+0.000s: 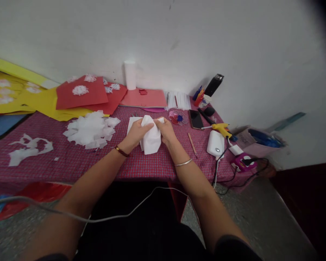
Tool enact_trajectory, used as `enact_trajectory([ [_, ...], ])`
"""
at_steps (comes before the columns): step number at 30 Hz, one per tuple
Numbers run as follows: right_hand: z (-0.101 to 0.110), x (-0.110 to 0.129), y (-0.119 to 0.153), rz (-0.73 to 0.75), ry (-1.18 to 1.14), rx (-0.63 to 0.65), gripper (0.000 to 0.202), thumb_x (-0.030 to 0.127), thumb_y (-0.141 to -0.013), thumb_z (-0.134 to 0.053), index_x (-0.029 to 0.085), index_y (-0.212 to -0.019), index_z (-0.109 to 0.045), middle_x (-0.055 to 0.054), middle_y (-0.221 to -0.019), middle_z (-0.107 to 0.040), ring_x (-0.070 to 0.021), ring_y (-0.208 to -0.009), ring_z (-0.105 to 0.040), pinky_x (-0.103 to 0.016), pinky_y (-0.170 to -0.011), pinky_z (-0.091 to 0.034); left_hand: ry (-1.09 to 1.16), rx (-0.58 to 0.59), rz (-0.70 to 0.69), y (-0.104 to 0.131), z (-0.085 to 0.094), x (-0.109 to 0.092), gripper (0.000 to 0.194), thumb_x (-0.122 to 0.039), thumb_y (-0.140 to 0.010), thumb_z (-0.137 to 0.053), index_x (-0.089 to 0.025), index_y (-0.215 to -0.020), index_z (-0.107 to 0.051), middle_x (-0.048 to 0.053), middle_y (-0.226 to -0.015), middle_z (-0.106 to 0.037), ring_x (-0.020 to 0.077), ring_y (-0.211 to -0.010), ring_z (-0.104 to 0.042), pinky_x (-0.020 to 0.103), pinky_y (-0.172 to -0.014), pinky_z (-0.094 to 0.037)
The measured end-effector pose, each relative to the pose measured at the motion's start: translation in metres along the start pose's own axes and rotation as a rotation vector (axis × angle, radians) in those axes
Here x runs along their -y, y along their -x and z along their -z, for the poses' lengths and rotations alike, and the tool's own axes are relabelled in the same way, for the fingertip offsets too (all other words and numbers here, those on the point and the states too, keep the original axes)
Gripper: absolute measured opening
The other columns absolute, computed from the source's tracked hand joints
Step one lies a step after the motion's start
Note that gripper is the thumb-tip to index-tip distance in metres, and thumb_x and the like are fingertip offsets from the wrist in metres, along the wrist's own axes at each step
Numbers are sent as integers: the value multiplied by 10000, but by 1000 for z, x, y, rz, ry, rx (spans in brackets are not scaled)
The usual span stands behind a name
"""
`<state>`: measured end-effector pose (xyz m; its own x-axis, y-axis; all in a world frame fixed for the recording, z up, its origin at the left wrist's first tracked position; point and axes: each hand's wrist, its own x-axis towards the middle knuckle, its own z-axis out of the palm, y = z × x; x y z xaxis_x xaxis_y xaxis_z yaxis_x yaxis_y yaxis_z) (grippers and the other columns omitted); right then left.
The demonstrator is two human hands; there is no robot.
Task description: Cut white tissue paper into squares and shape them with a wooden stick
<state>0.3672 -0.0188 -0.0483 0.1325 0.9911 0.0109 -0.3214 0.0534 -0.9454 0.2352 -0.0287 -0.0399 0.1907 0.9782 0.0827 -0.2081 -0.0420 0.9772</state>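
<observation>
Between my two hands is a white tissue sheet, folded and bunched, held just over the checked tablecloth. My left hand is closed on its left side, thumb lying across the front. On the upper right edge, my right hand pinches the same sheet. Behind the left fingers, more white paper shows partly. To the left lies a loose heap of cut white tissue pieces. A wooden pencil or stick rests to the right of my right hand.
Red paper sheets with tissue flowers and a white roll stand along the wall. At right are a phone, a yellow glue gun, a white device and a purple power strip. A white cable crosses my lap.
</observation>
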Motion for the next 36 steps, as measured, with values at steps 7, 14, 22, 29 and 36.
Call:
enact_trajectory([
  [7, 8, 9, -6, 65, -75, -117, 351, 383, -617, -793, 208, -748, -518, 54, -624, -607, -116, -565, -567, -250, -570, -480, -16, 354, 270, -1, 12, 3, 381, -163, -539, -810, -136, -909, -727, 84, -868, -750, 196, -730, -674, 314, -696, -529],
  [14, 14, 15, -5, 11, -38, 58, 423, 500, -629, -787, 190, -868, -628, -47, -802, -724, -201, -784, -676, -309, -695, -543, 182, 61, 148, -8, 8, 4, 423, -54, -548, -645, -111, -964, -696, 83, -875, -757, 227, -800, -701, 348, -758, -550],
  [22, 11, 6, -3, 40, -31, 101, 422, 380, -539, -869, 170, -858, -689, -23, -802, -755, -166, -698, -665, -301, -714, -541, 281, -130, 191, -13, 6, 1, 294, -159, -680, -652, -105, -968, -679, 97, -823, -750, 236, -772, -707, 344, -714, -570],
  [29, 9, 4, -2, 54, 16, 97, 399, 378, -586, -846, 163, -888, -699, -53, -872, -762, -184, -778, -681, -310, -745, -549, 242, 48, 240, -10, 10, 3, 280, -194, -666, -764, -149, -932, -693, 82, -827, -754, 194, -677, -694, 318, -639, -563],
  [36, 7, 5, 1, 86, -9, 119, 392, 344, -601, -826, 184, -935, -697, -52, -946, -755, -191, -820, -686, -314, -760, -564, 231, 9, 236, -9, 9, 4, 321, -144, -621, -775, -137, -935, -709, 77, -829, -761, 185, -651, -689, 319, -639, -560],
])
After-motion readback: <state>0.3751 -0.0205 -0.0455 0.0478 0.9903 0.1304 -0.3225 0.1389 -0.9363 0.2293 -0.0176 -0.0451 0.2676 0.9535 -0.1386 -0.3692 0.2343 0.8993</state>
